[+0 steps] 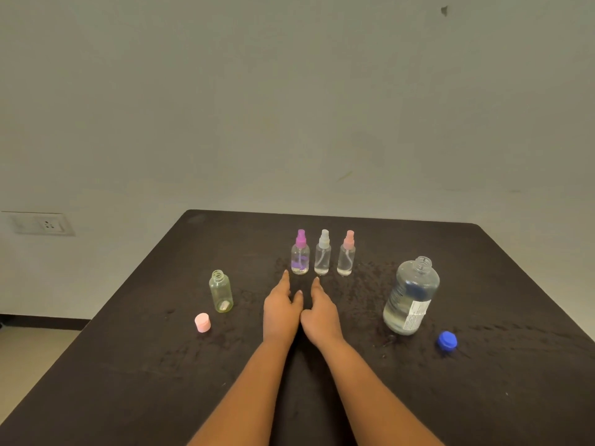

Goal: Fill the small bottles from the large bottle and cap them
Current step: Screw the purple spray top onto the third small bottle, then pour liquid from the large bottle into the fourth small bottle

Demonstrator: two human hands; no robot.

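Note:
Three small spray bottles stand in a row at the table's middle: purple-capped (300,253), white-capped (323,253) and pink-capped (346,254), each with a little liquid. A yellowish small bottle (221,291) stands uncapped at the left, its pink cap (203,322) lying in front of it. The large clear bottle (411,296) stands open at the right, partly filled, with its blue cap (447,341) on the table beside it. My left hand (280,309) and my right hand (320,312) rest flat side by side just in front of the spray bottles, holding nothing.
The dark table (145,365) carries wet spots around the bottles. A pale wall stands behind it, with a power socket (48,224) at the left. The table's left edge drops to the floor.

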